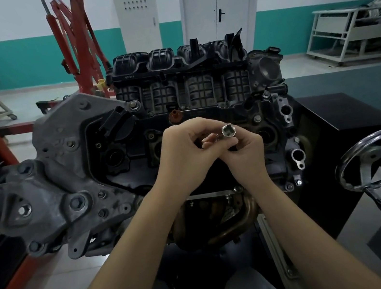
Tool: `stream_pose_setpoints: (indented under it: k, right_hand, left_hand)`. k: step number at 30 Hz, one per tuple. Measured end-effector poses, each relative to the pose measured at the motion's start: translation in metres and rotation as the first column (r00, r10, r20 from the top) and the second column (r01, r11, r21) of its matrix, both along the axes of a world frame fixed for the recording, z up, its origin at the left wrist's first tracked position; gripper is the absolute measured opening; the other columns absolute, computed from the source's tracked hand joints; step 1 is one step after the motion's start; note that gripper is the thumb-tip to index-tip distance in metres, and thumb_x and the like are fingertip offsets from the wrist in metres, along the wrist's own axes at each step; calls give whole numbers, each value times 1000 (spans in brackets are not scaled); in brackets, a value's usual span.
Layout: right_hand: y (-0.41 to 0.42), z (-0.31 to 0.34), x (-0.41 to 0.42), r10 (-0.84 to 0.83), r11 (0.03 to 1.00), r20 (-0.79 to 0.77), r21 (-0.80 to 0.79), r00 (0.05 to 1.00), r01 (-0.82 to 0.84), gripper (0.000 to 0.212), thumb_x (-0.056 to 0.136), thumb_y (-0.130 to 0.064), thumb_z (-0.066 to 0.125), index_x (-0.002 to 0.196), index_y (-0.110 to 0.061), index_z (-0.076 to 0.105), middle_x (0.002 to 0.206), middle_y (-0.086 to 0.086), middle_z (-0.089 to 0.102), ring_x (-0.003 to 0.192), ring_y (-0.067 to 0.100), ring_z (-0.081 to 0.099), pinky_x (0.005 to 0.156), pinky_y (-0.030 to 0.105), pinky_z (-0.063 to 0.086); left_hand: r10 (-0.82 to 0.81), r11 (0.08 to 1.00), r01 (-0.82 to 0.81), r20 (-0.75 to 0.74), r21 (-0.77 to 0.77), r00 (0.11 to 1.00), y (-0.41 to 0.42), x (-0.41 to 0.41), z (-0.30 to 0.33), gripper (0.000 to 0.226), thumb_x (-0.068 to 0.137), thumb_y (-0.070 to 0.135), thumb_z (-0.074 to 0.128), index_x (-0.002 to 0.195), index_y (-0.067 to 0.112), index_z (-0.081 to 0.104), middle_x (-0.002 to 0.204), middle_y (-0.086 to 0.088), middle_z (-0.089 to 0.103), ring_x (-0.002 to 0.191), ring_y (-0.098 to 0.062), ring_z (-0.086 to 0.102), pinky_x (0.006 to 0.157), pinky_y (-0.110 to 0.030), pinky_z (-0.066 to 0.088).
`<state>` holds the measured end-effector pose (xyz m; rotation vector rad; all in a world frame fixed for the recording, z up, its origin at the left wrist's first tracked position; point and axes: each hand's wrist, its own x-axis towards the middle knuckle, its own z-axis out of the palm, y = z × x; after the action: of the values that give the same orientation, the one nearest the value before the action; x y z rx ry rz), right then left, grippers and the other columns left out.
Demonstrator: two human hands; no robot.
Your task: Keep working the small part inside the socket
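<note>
— Where's the socket [228, 130]?

— Held up over the engine [131, 134], in front of the valve cover. The right hand [245, 153] pinches it from below, square drive hole facing the camera — its long axis runs up and toward us.

— And the left hand [182, 161]?

— Fingers curled, tips meeting the right hand's just left of the socket, pinching something small and shiny I can't make out.

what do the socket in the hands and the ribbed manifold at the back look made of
Socket: likely chromed steel, since it is bright, mirror-like and silvery. Manifold: probably moulded plastic, matte black with ribs and a grid pattern. Both hands hold the socket.
</note>
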<state>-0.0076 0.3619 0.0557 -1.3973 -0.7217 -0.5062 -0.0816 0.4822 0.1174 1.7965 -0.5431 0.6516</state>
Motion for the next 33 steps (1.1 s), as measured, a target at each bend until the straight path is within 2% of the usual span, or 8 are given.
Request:
stream_pose_setpoints:
  k: [2,6,9,12,18,24,29,33]
  right_hand:
    - [-1,0,0,-5,1000,29,-30,1000,5,16,81,-11,67,92,0,71,87,6,72,86,17,69,78,24,50]
    - [-1,0,-2,-1,999,28,-37,1000,2,20,83,-14,66,101,-7,70,88,-10,73,87,9,69,77,19,50]
    - [0,0,-2,-6,1000,-4,-2,1000,6,12,78,-9,69,88,-3,72,82,1,73,80,13,69,75,22,51]
    - [0,-1,-1,-9,1000,5,-5,1000,9,10,79,-2,71,88,2,71,83,7,73,81,16,69,76,24,51]
    - [-1,-1,0,-26,998,40,-47,999,28,20,83,-9,67,103,-11,67,88,-23,71,87,0,68,76,13,49]
    - [-1,-2,1,-5,1000,1,-3,1000,5,12,79,-4,70,90,1,72,84,4,74,83,18,70,76,25,52]
    - [-2,-1,-1,9,999,39,-53,999,-6,18,84,-5,67,102,-9,68,87,-18,72,87,2,68,76,14,49]
    - [-1,-1,0,-11,1000,-5,-17,1000,11,17,78,9,70,86,-6,72,81,-3,74,80,14,70,74,22,52]
  left_hand:
    - [12,1000,-12,2,18,1000,2,0,1,20,78,0,76,95,10,75,92,-1,74,90,-10,70,85,-30,56]
    - [-111,993,108,-51,-55,993,4,-2,1,27,82,-10,68,105,5,70,99,-11,73,98,-18,70,91,-35,55]
    - [-59,998,58,-41,-31,997,2,-3,2,24,78,-5,75,100,3,72,96,-8,73,94,-16,70,88,-32,56]
    - [14,1000,-14,-13,-6,1000,1,-1,4,17,75,2,80,91,6,75,88,-3,74,87,-12,71,83,-30,57]
    - [-163,985,158,-71,-64,984,3,-1,4,27,82,-11,68,102,6,71,95,-8,73,94,-17,71,87,-28,55]
    - [7,1000,-7,-7,-10,1000,-1,-2,1,19,74,1,80,88,11,74,86,-1,74,84,-10,71,79,-24,56]
    - [-114,992,110,-63,-66,991,2,-3,4,26,81,-9,69,99,8,73,95,-5,74,93,-14,71,87,-28,55]
    - [-75,997,74,-76,-8,994,0,-4,4,24,76,-7,75,97,4,72,94,-8,74,93,-16,71,87,-34,57]
